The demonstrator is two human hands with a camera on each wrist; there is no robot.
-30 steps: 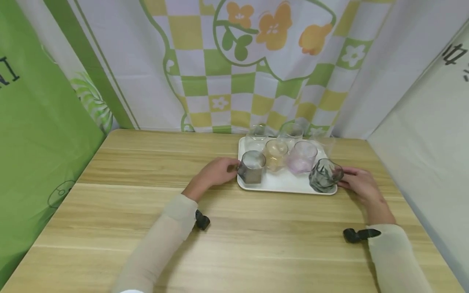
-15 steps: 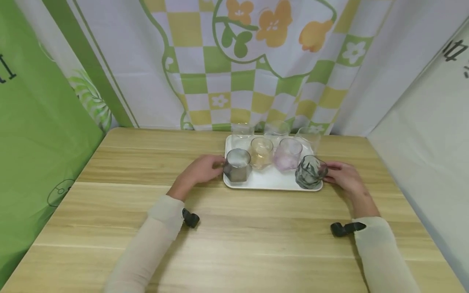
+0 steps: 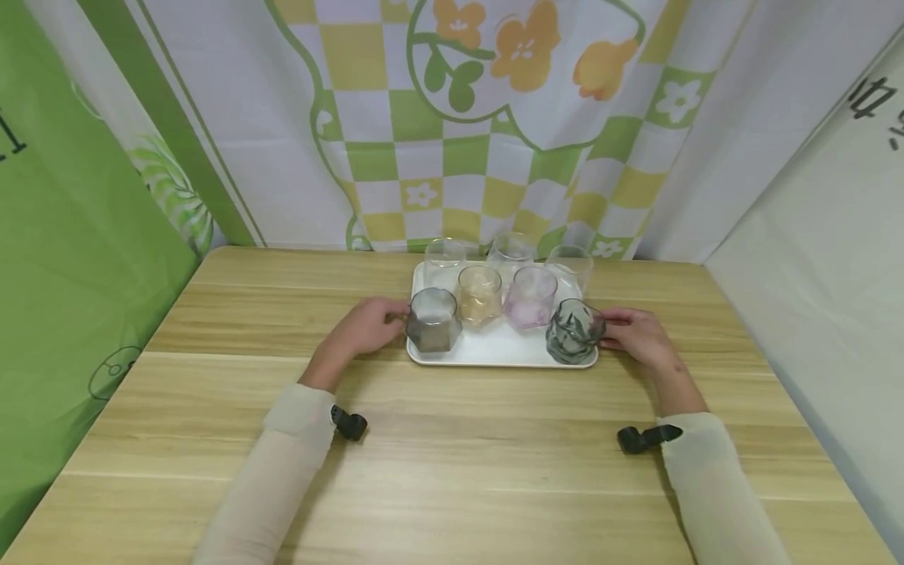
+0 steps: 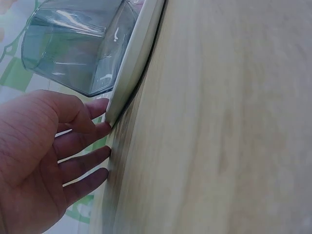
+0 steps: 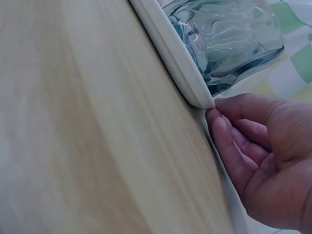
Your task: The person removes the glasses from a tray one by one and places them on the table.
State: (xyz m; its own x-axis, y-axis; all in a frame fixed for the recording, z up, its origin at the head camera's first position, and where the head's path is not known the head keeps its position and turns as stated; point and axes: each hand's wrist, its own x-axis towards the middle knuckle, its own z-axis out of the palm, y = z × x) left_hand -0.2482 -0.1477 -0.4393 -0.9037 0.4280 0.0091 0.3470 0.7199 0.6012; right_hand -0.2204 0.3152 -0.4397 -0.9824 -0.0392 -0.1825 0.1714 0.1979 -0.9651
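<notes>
A white tray (image 3: 494, 350) bearing several drinking glasses sits toward the back of the table. My left hand (image 3: 374, 323) pinches the tray's left end between thumb and fingers, its other fingers (image 4: 87, 163) spread along the tabletop. At the right end, my right hand (image 3: 636, 333) grips the tray's corner, thumb above the rim and index finger under it. A smoky grey faceted glass (image 3: 434, 323) stands beside the left hand, a dark rippled glass (image 3: 574, 333) beside the right. Between them are an amber glass (image 3: 480, 300) and a pink glass (image 3: 531, 301); three clear glasses (image 3: 569, 268) stand behind.
The wooden table (image 3: 452, 455) ends at a patterned curtain (image 3: 466, 157) close behind the tray. A green cloth (image 3: 85, 275) hangs at the left, a pale one (image 3: 819, 235) at the right. Black wrist cameras (image 3: 349, 424) stick out from both sleeves.
The tray with its glasses has slid left along the table, both hands moving with it at its ends. The glasses keep their places on the tray.
</notes>
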